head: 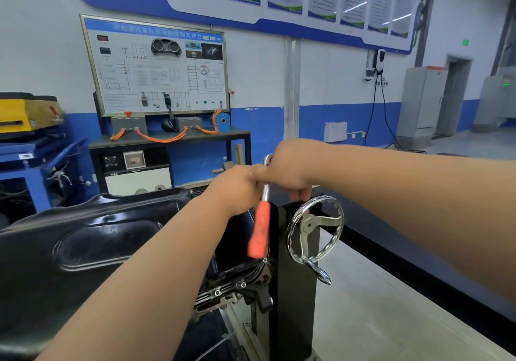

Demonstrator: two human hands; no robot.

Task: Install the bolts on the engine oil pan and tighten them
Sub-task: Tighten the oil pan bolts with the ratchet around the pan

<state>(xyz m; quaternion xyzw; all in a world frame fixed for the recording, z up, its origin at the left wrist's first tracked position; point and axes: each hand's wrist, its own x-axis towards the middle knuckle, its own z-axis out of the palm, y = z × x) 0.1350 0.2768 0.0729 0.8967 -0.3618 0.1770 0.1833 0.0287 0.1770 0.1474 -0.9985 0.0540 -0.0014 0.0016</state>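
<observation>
- The oil pan (97, 235), black and glossy, was seen filling the near left of the scene, with its right-hand flange running beside the black stand column (296, 291).
- Three bolts (243, 284) were seen already seated along that flange, nearer than the hands and below them.
- A ratchet wrench (264, 221) was held between the two hands above the pan's far right corner. Its long axis stood nearly upright, the orange grip hanging toward the near side and the metal end raised; it was blurred.
- The left hand (237, 190) was clenched around the metal shaft just above the orange grip.
- The right hand (290, 171) was closed over the upper metal end; whether a socket was fitted there could not be told.
- The flange lay below and slightly left of the hands, so the left hand was judged the nearer to the pan; the wrench head would probably have to be brought down onto a bolt head.
- The handwheel (315, 229) stood untouched just right of the wrench.
</observation>
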